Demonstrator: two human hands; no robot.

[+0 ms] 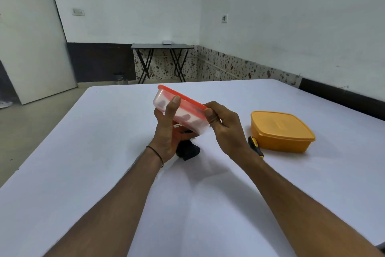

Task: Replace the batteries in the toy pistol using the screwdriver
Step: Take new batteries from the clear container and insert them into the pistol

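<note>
A clear plastic box with a red lid (183, 109) is held tilted above the table, dark shapes showing through its wall. My left hand (166, 129) grips its near side, fingers wrapped underneath and thumb up along the wall. My right hand (225, 125) pinches the red lid's right corner with thumb and fingers. Under the box lies the black toy pistol (188, 150), only its grip end showing behind my left hand. A screwdriver with a black and yellow handle (255, 146) lies on the table just right of my right wrist.
A shut orange lunch box (281, 131) stands on the white table (104, 152) right of the screwdriver. Beyond the table's far edge are a small folding table (162, 48) and the wall; a door stands at the left.
</note>
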